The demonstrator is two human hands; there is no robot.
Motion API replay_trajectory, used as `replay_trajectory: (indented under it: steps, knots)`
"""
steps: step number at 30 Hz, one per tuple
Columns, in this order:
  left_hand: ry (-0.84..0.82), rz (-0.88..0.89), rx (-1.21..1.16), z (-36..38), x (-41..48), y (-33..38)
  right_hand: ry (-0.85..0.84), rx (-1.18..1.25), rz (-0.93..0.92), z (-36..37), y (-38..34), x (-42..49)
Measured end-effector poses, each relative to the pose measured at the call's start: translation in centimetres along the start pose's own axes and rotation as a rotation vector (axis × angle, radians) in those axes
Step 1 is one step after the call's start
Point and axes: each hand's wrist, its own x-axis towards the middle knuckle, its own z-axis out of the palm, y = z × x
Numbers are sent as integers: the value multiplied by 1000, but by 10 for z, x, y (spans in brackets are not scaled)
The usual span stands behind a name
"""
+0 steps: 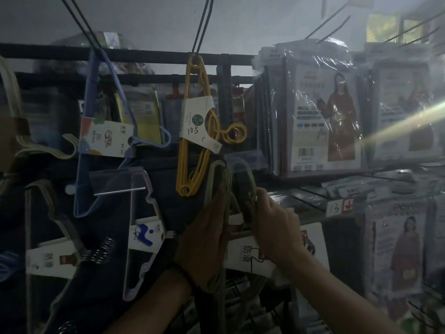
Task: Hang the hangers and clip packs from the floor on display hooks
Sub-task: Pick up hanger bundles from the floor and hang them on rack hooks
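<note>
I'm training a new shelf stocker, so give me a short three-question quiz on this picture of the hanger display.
1. True or false: the yellow hanger pack already hangs from a display hook.
2. Multiple choice: which number is handwritten on its paper label? A 10.5, B 25, C 3.
3. Short answer: what are the left hand and right hand holding?

Key: 1 true. 2 A. 3 a grey hanger pack, held just below the yellow one.
</note>
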Motion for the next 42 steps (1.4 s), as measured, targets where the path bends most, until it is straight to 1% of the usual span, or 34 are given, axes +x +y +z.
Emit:
replay_trajectory:
  steps: [4, 6, 8, 10, 13, 16, 19, 21, 24, 25, 28, 31, 33, 35, 37, 38, 39, 42]
  knots:
    - [-76, -21, 64, 5, 3, -11, -159, 8, 91, 19, 8, 11]
    - [-77, 2, 122, 6, 6, -18, -235, -5, 112, 25, 7, 24]
    - [-85, 30, 205, 7, 6, -28, -293, -51, 97, 33, 2, 40]
    - [-126, 3, 223, 7, 3, -37, -320, -90, 48, 43, -3, 54]
    - [-228, -63, 217, 4, -3, -45, -307, -77, 37, 61, -9, 60]
    - [-352, -142, 251, 4, -1, -50, -298, -12, 54, 72, -10, 58]
    - [-412, -215, 239, 12, 5, -55, -298, 40, 47, 81, -1, 63]
    - [-420, -250, 251, 18, 7, -57, -249, 80, 31, 87, 5, 67]
    - [-418, -288, 276, 22, 8, -55, -286, 74, 71, 93, 14, 73]
    - [-420, -300, 294, 21, 8, -52, -272, 93, 83, 96, 19, 73]
    - [-405, -377, 317, 12, -1, -42, -233, 342, 191, 95, 15, 58]
    - [-319, -424, 300, -9, -34, -19, -220, 441, 249, 87, -7, 17]
    - [-300, -546, 320, -26, -71, 0, -206, 516, 256, 76, -27, -16]
    - [-311, -698, 347, -44, -116, 17, -212, 568, 218, 67, -49, -50]
    - [-350, -816, 364, -63, -167, 39, -281, 670, 174, 57, -80, -86]
    - [-378, -874, 351, -74, -197, 50, -346, 732, 127, 53, -99, -106]
    - [-402, -949, 317, -85, -227, 63, -439, 763, 55, 50, -119, -126]
    - [-494, -1178, 254, -123, -332, 108, -777, 763, -265, 43, -188, -197]
